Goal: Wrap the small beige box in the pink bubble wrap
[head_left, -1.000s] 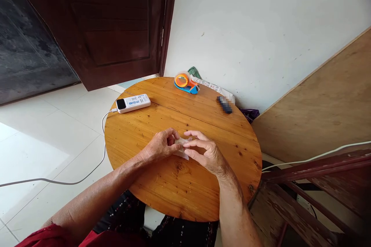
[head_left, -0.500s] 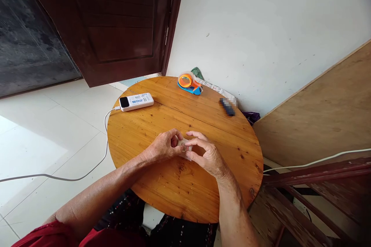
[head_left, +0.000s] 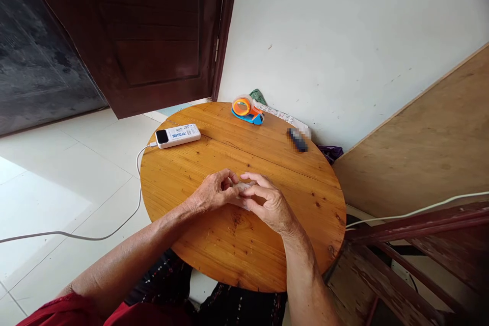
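Whitish, thin, film-like piece [head_left: 240, 202] sits near the middle of the round, orange-brown wooden table [head_left: 237, 249]. Bare left hand [head_left: 214, 191] pinches it between thumb and bent forefinger; bare right hand [head_left: 273, 206] curves at its right edge, fingers parted, grip or mere touch: cannot tell. Step in hand, as judged: two-handed fingertip handling of the piece; next move calls for light, steady fingers. Hands cover most of it; full outline and any contents unreadable
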